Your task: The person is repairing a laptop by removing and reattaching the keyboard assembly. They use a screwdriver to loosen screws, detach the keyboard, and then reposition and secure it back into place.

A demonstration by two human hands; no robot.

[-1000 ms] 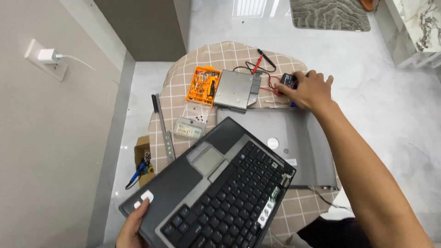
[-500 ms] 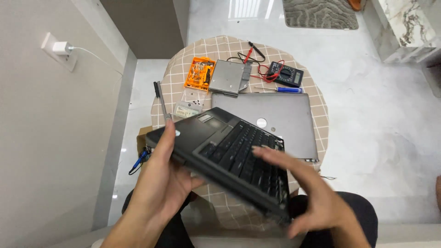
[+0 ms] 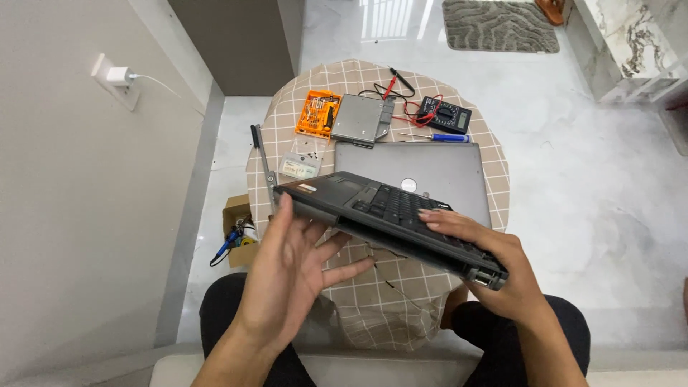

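Note:
I hold a dark grey laptop base [image 3: 380, 215] with its keyboard tilted up off the round table [image 3: 494, 179]. My left hand [image 3: 290, 276] is spread flat under and against the base's near left edge. My right hand [image 3: 494, 269] grips the base's right end, fingers lying across the keys. Behind the base, a grey laptop lid panel [image 3: 430, 168] lies flat on the checked tablecloth. Thin wires hang from under the base onto the cloth.
At the table's far side lie an orange screwdriver bit case [image 3: 317, 113], a silver optical drive [image 3: 360, 120], a black multimeter [image 3: 446, 113] with red and black leads, and a blue screwdriver [image 3: 433, 137]. A cardboard box [image 3: 239, 229] of tools sits on the floor at left. A wall socket [image 3: 115, 77] with a charger is on the left wall.
My right hand left the multimeter and came back to grip the laptop base. Both hands have tipped the base up on edge and brought it closer to me.

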